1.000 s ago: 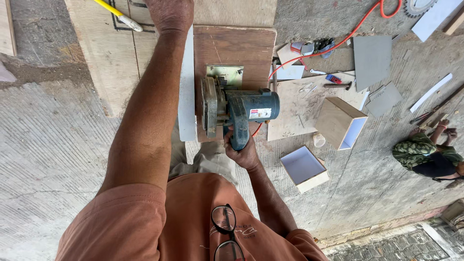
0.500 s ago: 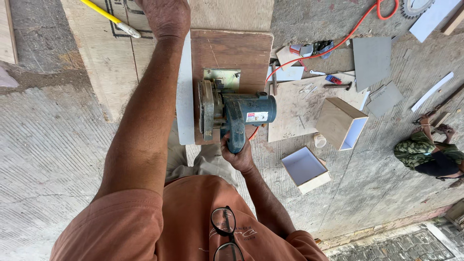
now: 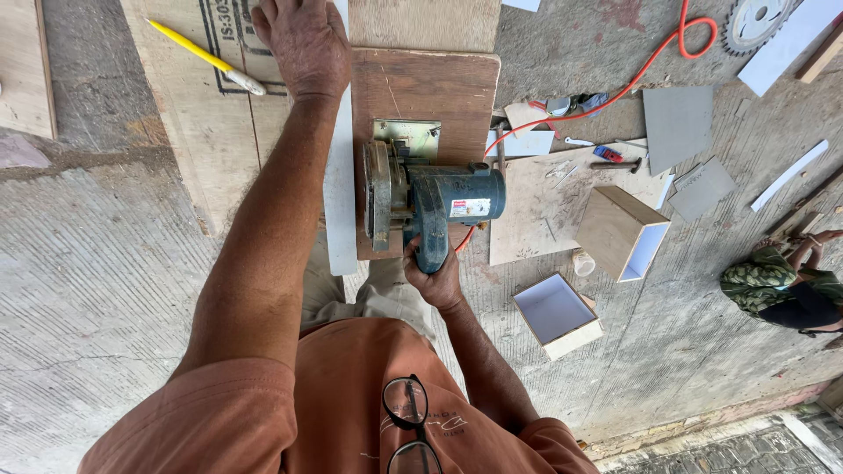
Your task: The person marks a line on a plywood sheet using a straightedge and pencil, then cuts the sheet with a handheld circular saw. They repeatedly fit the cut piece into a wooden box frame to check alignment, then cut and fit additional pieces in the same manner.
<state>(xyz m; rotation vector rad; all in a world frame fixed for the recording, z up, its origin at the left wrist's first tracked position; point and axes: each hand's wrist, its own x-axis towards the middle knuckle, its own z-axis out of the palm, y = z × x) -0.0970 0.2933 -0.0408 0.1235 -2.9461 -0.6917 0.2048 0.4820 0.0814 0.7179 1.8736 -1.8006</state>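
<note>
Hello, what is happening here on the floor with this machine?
A person is cutting wood on a concrete floor. The right hand grips the handle of a teal circular saw resting on a brown board. The left hand presses flat on a plywood sheet, beside a yellow pencil. Two open wooden boxes lie nearby.

One circular saw (image 3: pixel 430 202), teal. One yellow pencil (image 3: pixel 204 57), far left. Two open boxes: one wooden (image 3: pixel 622 233), one white-lined (image 3: pixel 558 314), right. One loose saw blade (image 3: pixel 753 19), far right. Two grey panels (image 3: pixel 676 128), right. One pair of spectacles (image 3: pixel 408 426), near. One orange cable (image 3: pixel 645 70).
</note>
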